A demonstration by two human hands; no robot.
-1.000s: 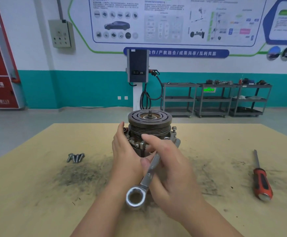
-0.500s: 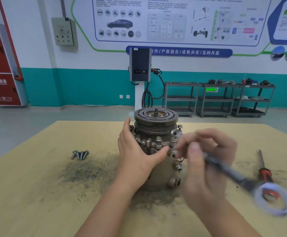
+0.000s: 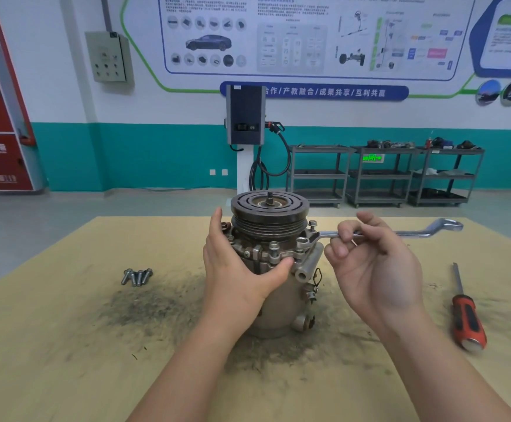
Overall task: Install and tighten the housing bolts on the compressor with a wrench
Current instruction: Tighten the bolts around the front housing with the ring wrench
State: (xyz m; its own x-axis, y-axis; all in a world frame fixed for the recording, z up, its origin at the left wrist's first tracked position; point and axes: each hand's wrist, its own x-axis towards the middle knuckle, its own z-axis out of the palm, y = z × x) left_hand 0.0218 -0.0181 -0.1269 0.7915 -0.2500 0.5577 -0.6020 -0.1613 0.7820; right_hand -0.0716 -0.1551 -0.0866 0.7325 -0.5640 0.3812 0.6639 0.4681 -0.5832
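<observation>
Steel wrench [image 3: 379, 234] pinched by right hand [image 3: 375, 269] — left hand [image 3: 239, 269] steadies compressor [image 3: 275, 287].

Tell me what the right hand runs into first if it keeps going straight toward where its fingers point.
Probably the compressor: the right hand grips the wrench, fingers aimed left at the bolt under the wrench's ring end. Depth is unclear.
</observation>
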